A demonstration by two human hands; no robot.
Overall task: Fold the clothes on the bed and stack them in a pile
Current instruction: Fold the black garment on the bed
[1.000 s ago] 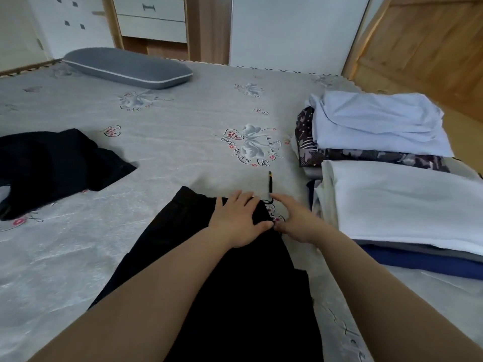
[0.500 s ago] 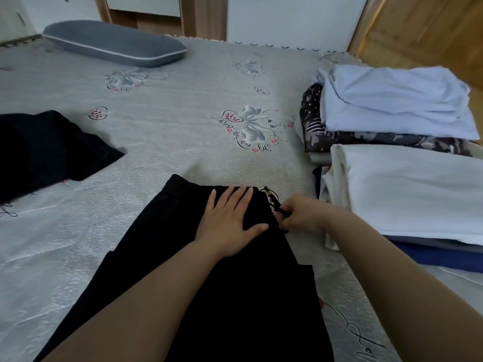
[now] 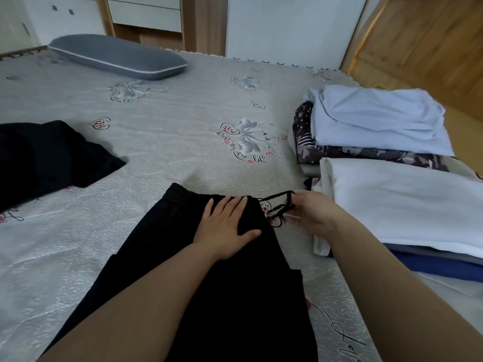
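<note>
Black trousers (image 3: 222, 296) flat on bed (image 3: 170, 152) — L hand (image 3: 224, 228) pressing waistband, fingers straight. R hand (image 3: 311, 215) pinching black drawstring (image 3: 278, 205) — beside folded pile (image 3: 392, 199).

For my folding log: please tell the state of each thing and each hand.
Black trousers: spread flat, unfolded.
Drawstring: bunched, pinched.
Left hand: flat on waistband.
Right hand: pinches drawstring.
Black garment: crumpled, unfolded.
Pile: folded, stacked.
Pillow: lying flat.
</note>
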